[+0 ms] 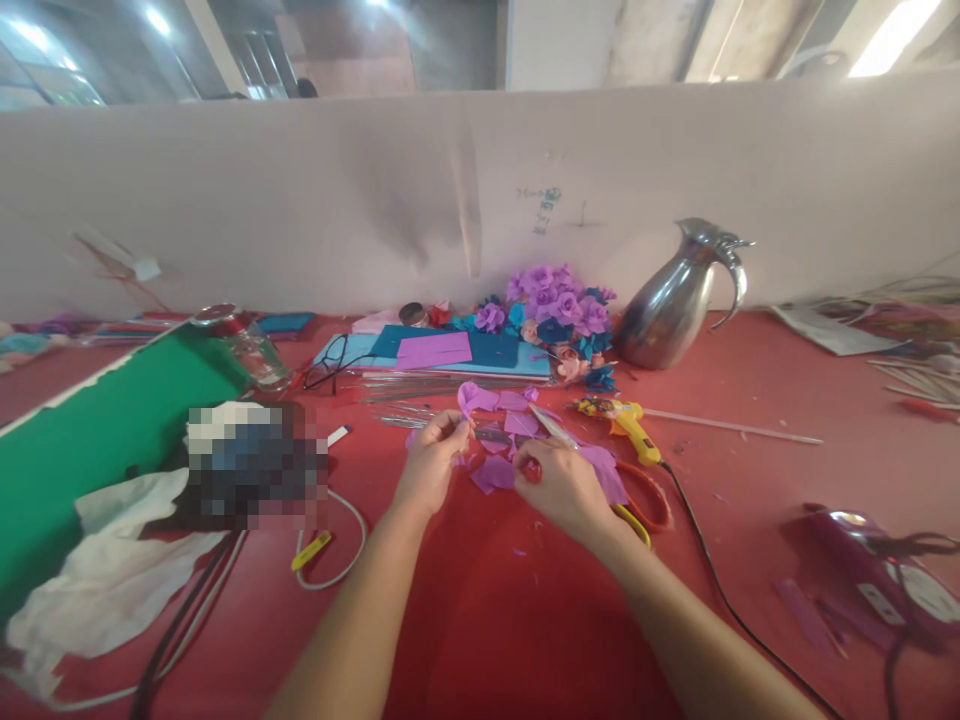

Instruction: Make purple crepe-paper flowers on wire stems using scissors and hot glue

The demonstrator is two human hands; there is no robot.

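Observation:
My left hand (433,462) is pinched shut on a small purple paper piece (474,400) that curls up above its fingertips. My right hand (564,486) is closed around red-handled scissors (551,430), their blades pointing up and left toward the paper. Both hands hover over loose purple paper scraps (495,474) on the red table (480,620). Just right of my right hand lies a yellow glue gun (630,424) with a black cord.
Purple and blue paper flowers (555,320) and stacked coloured sheets (435,350) sit by the back wall. A steel jug (679,295) stands at right. A green board (90,430), a glass jar (247,345), white cloth and cables lie left. A purple device (877,575) sits at right.

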